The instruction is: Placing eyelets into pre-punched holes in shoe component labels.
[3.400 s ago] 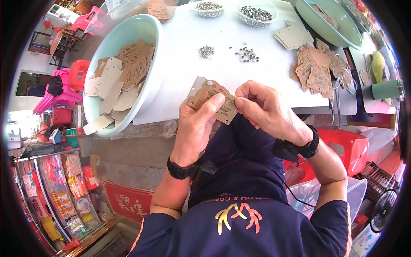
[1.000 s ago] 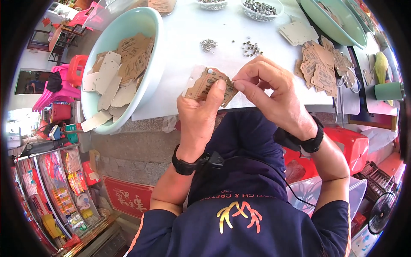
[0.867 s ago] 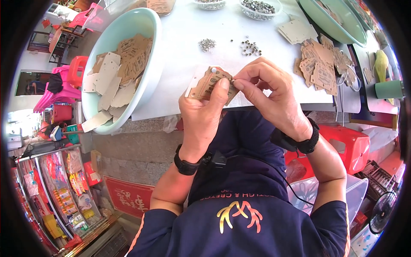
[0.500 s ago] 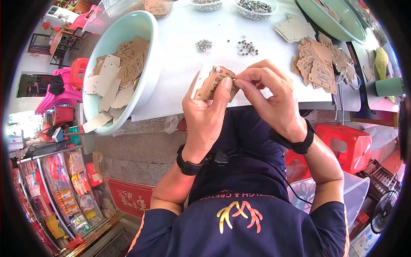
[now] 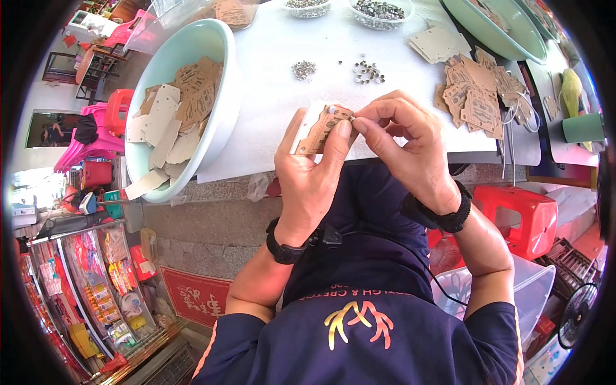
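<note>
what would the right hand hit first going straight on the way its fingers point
Most likely the brown card held by the left hand; the right hand may already be touching it.

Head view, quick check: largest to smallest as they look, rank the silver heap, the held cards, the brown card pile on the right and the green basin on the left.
1. Green basin
2. Brown card pile
3. Held cards, partly covered
4. Silver heap

Cards (image 5: 316,136) between hands (image 5: 308,183), basin (image 5: 226,119) left, studs (image 5: 369,78) on table (image 5: 269,90), card pile (image 5: 478,99) right
</note>
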### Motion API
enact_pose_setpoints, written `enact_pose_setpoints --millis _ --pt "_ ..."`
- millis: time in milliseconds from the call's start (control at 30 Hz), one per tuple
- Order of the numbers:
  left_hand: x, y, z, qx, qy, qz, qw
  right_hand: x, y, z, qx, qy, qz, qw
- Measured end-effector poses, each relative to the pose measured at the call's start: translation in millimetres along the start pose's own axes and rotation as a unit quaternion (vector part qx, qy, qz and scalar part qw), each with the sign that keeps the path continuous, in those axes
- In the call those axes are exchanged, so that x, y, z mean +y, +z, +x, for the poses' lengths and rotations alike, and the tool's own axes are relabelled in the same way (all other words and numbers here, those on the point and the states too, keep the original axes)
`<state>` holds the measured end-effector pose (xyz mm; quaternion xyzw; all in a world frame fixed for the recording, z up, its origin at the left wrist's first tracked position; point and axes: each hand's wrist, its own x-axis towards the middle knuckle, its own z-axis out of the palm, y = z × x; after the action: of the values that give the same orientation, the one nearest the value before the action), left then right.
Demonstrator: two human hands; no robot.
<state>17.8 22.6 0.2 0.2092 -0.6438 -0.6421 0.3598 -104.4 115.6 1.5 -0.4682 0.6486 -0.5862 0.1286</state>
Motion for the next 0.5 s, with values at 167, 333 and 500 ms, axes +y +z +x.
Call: enact_pose_setpoints --millis 167,333,500 --pt "-3.9 -1.1 -0.8 -0.001 0.02 0.02 1.0 -0.1 5.8 0.2 0.044 0.016 0.015 0.999" --pt "-14.9 -8.6 0.9 -0.018 0.078 0.07 0.994 1.3 -0.4 7.5 0.009 -0.06 -0.027 0.998" --pt "-9.5 -6.1 -1.4 -0.026 0.043 0.025 0.998 4.3 -3.2 7.3 0.002 -0.13 -0.07 0.989"
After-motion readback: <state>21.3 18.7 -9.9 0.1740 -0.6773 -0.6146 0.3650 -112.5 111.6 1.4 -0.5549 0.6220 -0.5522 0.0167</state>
